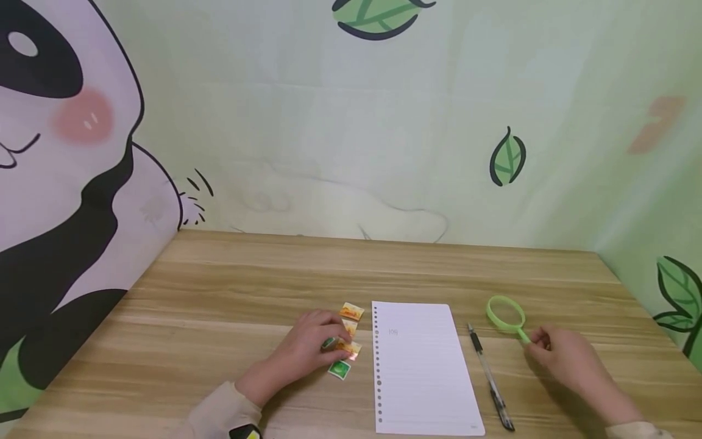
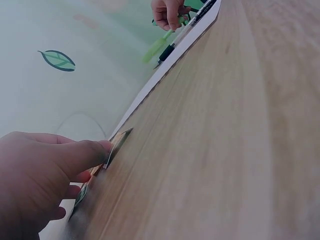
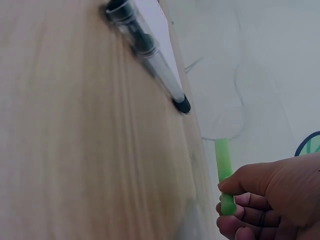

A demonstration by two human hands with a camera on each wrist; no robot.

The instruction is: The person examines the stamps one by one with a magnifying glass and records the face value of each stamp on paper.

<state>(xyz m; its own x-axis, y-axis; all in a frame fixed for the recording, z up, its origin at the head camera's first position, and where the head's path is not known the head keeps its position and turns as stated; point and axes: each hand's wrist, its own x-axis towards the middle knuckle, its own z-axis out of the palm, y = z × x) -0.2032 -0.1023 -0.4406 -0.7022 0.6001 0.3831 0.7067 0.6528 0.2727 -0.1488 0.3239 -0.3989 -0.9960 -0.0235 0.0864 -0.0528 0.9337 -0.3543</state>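
My left hand [image 1: 307, 344] reaches over a small group of stamp-like paper pieces, its fingertips and thumb touching them. Orange pieces [image 1: 351, 311] form a column by the fingers. A green piece [image 1: 339, 369] lies just below the thumb, and another green one [image 1: 329, 343] shows partly under the hand. In the left wrist view, the thumb of the left hand [image 2: 40, 172] meets the edge of a piece [image 2: 119, 144]. My right hand [image 1: 567, 356] pinches the handle of a green magnifying glass [image 1: 521, 332] between thumb and fingers; its round frame points away to the left.
Between the hands lies a lined, hole-punched sheet of paper [image 1: 419, 372] with small writing near its top. A black-capped clear pen [image 1: 487, 372] lies right of the sheet. The wooden table [image 1: 263, 268] meets a printed backdrop [image 1: 307, 134] behind and at both sides.
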